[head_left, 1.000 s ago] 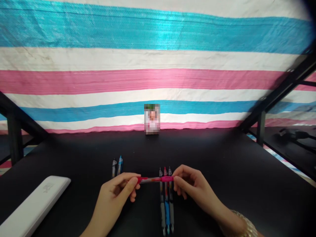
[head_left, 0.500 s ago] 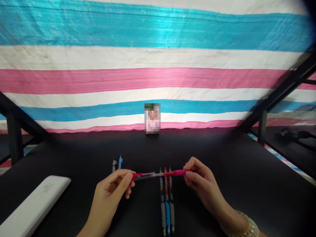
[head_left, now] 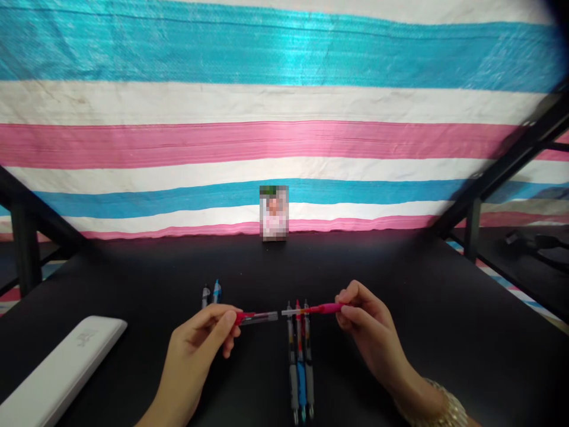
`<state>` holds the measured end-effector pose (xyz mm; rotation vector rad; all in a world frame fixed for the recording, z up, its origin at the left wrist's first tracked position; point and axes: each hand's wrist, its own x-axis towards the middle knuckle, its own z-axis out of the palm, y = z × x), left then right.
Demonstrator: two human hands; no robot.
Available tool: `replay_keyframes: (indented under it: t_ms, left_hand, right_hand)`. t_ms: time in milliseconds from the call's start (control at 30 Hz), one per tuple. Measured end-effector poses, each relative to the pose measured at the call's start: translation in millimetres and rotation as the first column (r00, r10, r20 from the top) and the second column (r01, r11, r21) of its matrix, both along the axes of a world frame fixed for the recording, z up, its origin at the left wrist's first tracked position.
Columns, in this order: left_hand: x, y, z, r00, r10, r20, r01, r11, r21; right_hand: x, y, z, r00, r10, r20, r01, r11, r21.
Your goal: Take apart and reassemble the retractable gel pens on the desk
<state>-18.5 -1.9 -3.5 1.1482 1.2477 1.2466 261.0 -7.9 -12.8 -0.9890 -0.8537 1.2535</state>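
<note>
A red pen is held in two separate pieces above the black table (head_left: 400,284). My left hand (head_left: 202,338) pinches the clear barrel half with a red end (head_left: 256,318). My right hand (head_left: 362,323) pinches the pink grip half (head_left: 313,309), from which the thin refill sticks out to the left. A small gap separates the two halves. Three whole pens (head_left: 301,367) lie side by side on the table under the gap. Two more pens (head_left: 211,294) lie just beyond my left hand.
A white flat case (head_left: 62,367) lies at the near left. A small picture card (head_left: 274,212) stands at the table's far edge against a striped blue, white and pink tarp (head_left: 284,118). Black frame bars slant at both sides, and another black surface is at the right.
The pen was in one piece between both hands a second ago. My right hand has drawn to the right, pulling the grip half and refill out of the barrel held by my left hand.
</note>
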Motion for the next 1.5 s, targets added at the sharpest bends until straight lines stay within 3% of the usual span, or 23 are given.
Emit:
replay_keyframes:
  t_ms: [433,567,667,767,867,1000,1333,1500]
  left_hand:
    - [2,0,1.3,1.000,-0.022,0.017,0.023,0.999,-0.023]
    - [2,0,-4.6,0.998,-0.054,0.017,0.054,0.998,-0.035]
    - [3,-1,-6.0,0.992,-0.122,-0.020,0.121,0.992,-0.030]
    - [5,-3,-2.5,0.986,-0.156,-0.067,0.155,0.988,-0.015]
    - [9,-5,4.0,0.991,-0.100,-0.084,0.099,0.995,-0.019]
    - [17,-10,11.8,0.994,-0.053,-0.095,0.051,0.998,-0.024]
    - [18,-7,14.5,0.999,-0.035,-0.016,0.034,0.998,-0.061]
    - [19,-6,12.0,0.999,-0.037,-0.002,0.037,0.996,-0.081]
  right_hand:
    - [0,-3,-1.9,0.998,0.057,0.008,-0.057,0.997,0.044]
    - [-2,-6,-1.4,0.987,0.099,0.125,-0.108,0.992,0.072]
    - [-7,-9,-1.4,0.936,0.142,0.322,-0.186,0.976,0.111]
    - [-10,-12,-3.5,0.838,0.067,0.541,-0.236,0.939,0.250]
    - [-10,-13,-4.4,0.726,-0.066,0.685,-0.256,0.898,0.359]
    - [-6,-13,0.4,0.612,-0.112,0.783,-0.305,0.880,0.364]
    - [-9,-11,-5.6,0.592,-0.133,0.795,-0.321,0.866,0.383]
    - [-7,-10,3.5,0.543,-0.093,0.835,-0.399,0.846,0.353]
